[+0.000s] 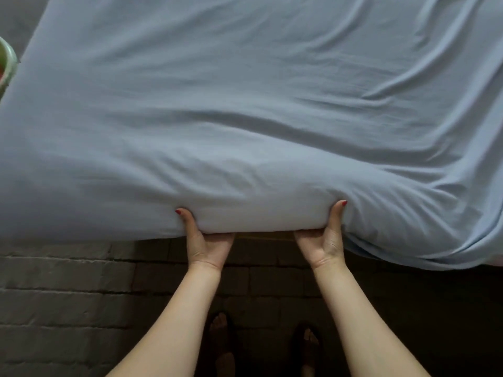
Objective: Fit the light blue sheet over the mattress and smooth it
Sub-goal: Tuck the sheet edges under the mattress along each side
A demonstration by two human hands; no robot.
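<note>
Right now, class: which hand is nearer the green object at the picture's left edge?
Left. The left hand grips the sheet edge nearer the green object; the right hand grips farther away.

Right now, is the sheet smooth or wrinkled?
Wrinkled: the sheet shows long creases on its right side, and bunches where both hands grip its near edge.

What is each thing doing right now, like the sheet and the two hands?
Sheet: spread over the bed, wrinkled, worst on the right; near edge lifted.
Left hand: palm up, grips the sheet's near edge, thumb on top.
Right hand: palm up, grips the same edge, thumb on top.
Floor: tiled, dim.
Feet: in sandals, on the floor.
</note>
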